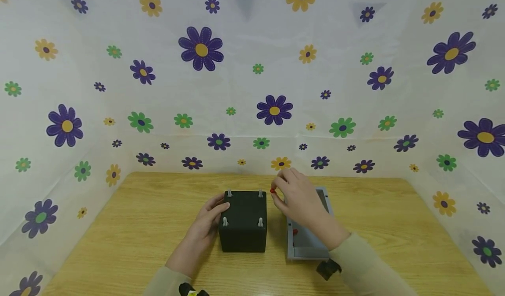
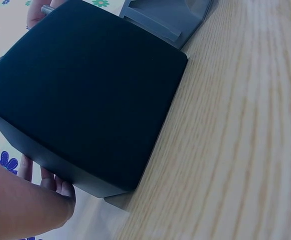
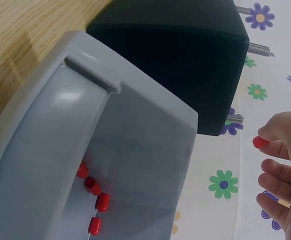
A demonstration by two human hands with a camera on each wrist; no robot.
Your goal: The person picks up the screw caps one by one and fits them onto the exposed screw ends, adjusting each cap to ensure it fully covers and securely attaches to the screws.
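Note:
A black block (image 1: 243, 239) stands on the table with threaded metal studs (image 1: 261, 222) upright at its top corners. My left hand (image 1: 205, 219) holds the block's left side, its thumb on the top edge; the left wrist view shows fingers against a side face. Between thumb and index finger, my right hand (image 1: 297, 197) pinches a small red cap (image 3: 260, 142), in the air just right of the far right stud and apart from it. Several similar red caps (image 3: 102, 202) lie in the grey tray (image 3: 135, 75), beneath my right forearm.
The grey tray stands right of the block, a narrow gap between them in the head view. Wooden tabletop (image 1: 158, 208) extends around both. A flower-print white sheet (image 1: 236, 90) hangs behind and along the sides.

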